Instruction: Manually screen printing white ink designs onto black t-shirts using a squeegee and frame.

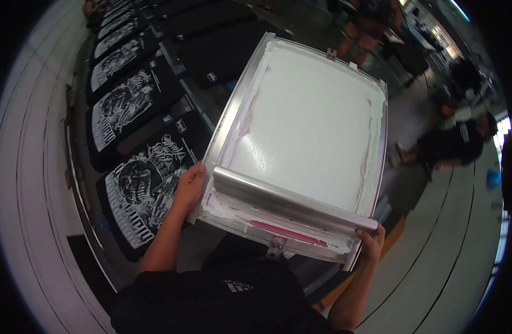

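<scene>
Screen [309,122] held by opposite sides

Both hands are clamped on the screen, which fills the middle of the view. The left hand [191,183] grips its left side; the right hand [371,242] grips its lower right corner, at the end of a metal bar [289,196] (whether it pins the bar too, I cannot tell). This hold probably shares the weight and stops twisting. The bar lies across the screen's lower part, with white paste [220,206] and a pink streak [288,233] below it.

At left, black shirts [139,178] lie flat in a row, presumably spaced to keep the prints apart. Near ones carry ornate white lettering around a picture, plus a small white mark [181,125]. Lower centre, the wearer's black top [172,303] shows a white logo [237,286] with one word, upside down.
</scene>
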`<state>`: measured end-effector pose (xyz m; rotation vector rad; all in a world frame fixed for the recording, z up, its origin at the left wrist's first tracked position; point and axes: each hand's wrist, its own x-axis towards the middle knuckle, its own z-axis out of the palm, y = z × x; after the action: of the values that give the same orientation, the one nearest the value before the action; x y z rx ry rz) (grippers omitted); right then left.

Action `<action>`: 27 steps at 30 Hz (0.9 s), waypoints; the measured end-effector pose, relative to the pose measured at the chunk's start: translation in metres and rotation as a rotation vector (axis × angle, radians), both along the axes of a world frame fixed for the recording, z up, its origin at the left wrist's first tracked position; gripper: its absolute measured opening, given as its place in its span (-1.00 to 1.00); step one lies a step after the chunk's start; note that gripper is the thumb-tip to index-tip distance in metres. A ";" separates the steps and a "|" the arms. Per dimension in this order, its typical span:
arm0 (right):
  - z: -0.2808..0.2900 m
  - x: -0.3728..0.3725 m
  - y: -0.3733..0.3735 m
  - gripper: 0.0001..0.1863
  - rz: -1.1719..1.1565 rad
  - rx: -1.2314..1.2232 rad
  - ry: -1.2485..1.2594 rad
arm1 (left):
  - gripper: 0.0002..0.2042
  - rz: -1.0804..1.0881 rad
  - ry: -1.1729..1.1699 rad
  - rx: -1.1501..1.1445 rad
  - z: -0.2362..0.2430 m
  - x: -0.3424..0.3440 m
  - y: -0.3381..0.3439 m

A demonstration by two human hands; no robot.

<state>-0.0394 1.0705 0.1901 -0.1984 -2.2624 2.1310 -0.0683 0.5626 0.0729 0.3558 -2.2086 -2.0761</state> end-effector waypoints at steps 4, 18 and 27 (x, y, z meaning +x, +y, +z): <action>0.023 -0.118 0.065 -0.69 0.129 -0.025 0.020 | -0.56 0.131 0.018 0.032 0.019 -0.056 0.061; 0.037 -0.558 0.232 -0.72 0.701 0.090 0.027 | -0.51 0.710 -0.053 0.035 0.021 -0.229 0.343; -0.046 -0.680 0.285 -0.65 0.761 0.026 0.082 | -0.57 0.887 0.054 0.219 -0.043 -0.295 0.442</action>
<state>-0.7190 1.3557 0.1446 0.8693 -2.5758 2.3109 -0.3634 1.0048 0.0297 1.0454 -1.3695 -1.7460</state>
